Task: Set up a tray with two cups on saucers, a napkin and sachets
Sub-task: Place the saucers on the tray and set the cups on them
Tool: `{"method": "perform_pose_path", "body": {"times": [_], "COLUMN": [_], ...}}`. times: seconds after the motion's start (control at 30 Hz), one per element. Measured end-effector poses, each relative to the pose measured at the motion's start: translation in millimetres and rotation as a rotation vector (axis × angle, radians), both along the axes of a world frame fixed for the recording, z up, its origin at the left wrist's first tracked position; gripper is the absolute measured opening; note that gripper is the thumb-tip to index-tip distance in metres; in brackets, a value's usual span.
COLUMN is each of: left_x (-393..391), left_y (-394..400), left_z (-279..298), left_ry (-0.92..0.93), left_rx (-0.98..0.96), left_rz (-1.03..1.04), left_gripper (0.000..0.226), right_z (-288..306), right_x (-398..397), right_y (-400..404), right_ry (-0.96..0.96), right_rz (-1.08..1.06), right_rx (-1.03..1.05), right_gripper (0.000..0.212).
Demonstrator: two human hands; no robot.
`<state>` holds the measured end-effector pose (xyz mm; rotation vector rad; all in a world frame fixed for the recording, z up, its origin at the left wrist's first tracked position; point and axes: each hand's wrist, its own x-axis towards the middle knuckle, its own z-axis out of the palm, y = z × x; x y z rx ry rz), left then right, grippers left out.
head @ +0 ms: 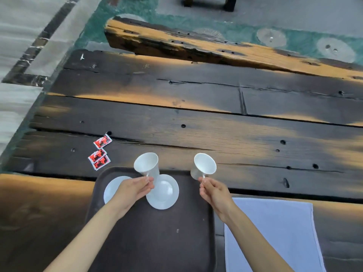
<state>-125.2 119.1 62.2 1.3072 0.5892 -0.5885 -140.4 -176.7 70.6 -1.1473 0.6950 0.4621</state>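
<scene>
Cups held aloft over the brown tray [110, 174] — left hand [133, 190] pinching left cup [147, 165], right hand [213, 190] pinching right cup [204, 166], both by thin handles — look light, slick, breakable; saucers [164, 192] wait below.

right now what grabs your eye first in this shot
Two white cups held up by their handles, one in the left hand and one in the right hand, above a dark tray with two white saucers. Red sachets lie on the wooden table, left of the tray.
</scene>
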Motion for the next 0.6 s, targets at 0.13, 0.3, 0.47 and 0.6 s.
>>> {"method": "perform_pose_path", "body": {"times": [0.13,0.3,0.47,0.6], "left_x": [-28,-46,-58,-67], "left_y": [25,50,67,75], "left_z": [1,0,-12,-24], "left_ry": [-0.004,-0.031,-0.037,-0.026], "left_rx": [0.086,0.136,0.182,0.172], "left_rz": [0.047,0.053,0.048,0.037], "left_gripper": [0.016,0.012,0.018,0.023], "right_z": [-4,-11,-23,-27], "right_x": [-13,-22,-24,-25], "right_y": [31,64,92,108], "right_ry": [0.001,-0.022,0.010,0.031], "right_rz": [0.064,0.174,0.188,0.221], "right_rx": [-0.045,-0.088,-0.123,-0.138], "right_gripper": [0.019,0.022,0.022,0.023]}}
